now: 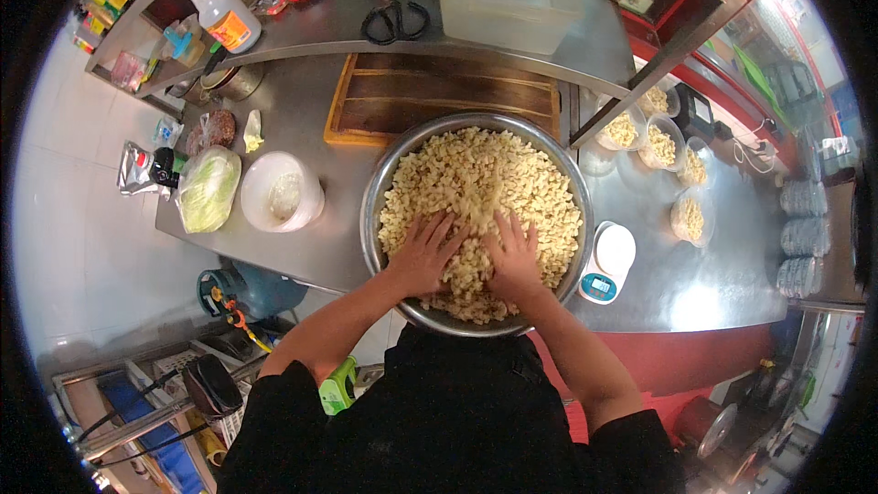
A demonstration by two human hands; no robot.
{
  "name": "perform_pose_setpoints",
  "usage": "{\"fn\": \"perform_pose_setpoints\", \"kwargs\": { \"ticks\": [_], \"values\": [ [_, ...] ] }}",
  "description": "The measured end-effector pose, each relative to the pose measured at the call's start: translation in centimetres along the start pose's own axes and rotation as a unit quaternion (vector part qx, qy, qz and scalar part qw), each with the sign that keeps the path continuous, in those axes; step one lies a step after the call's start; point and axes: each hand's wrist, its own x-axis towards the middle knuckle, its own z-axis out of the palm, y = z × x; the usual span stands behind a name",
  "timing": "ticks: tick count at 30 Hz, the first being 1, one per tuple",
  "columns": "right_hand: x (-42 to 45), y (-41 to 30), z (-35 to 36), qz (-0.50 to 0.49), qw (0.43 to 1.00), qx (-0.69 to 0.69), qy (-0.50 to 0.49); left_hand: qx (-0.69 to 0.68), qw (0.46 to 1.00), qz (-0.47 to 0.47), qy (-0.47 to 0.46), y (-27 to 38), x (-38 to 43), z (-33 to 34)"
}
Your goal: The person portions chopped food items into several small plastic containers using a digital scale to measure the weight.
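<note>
Right before me a large round metal basin holds a heap of small pale yellowish food pieces. My left hand rests on the pieces left of the middle, fingers spread. On the other side my right hand also lies on them, its fingers apart and their tips partly sunk in. Some pieces between the hands look blurred. Neither hand is closed around anything that I can make out. Close to the basin's right rim stands a white digital kitchen scale.
Behind the basin lies a wooden board, under a metal shelf with scissors and a plastic tub. A white bucket and bagged cabbage stand left. Several filled clear bowls and stacked lidded containers are at right.
</note>
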Motion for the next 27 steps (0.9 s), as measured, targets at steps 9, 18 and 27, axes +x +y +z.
{"fn": "perform_pose_setpoints", "kwargs": {
  "ticks": [9, 18, 27],
  "values": [
    [6.0, 5.8, -4.8, 0.05, 0.99, 0.049, 0.124, -0.244, 0.96, -0.139, -0.011, -1.4, 8.7, -4.5],
    [-2.6, 2.2, -0.4, 0.243, 0.962, -0.059, 0.108, -0.274, 0.866, -0.27, 0.32, -12.6, -2.9, -8.8],
    [4.6, -4.4, -0.7, 0.137, 0.965, 0.161, 0.155, -0.077, 0.765, -0.548, 0.33, -30.6, -18.4, -4.9]
  ]
}}
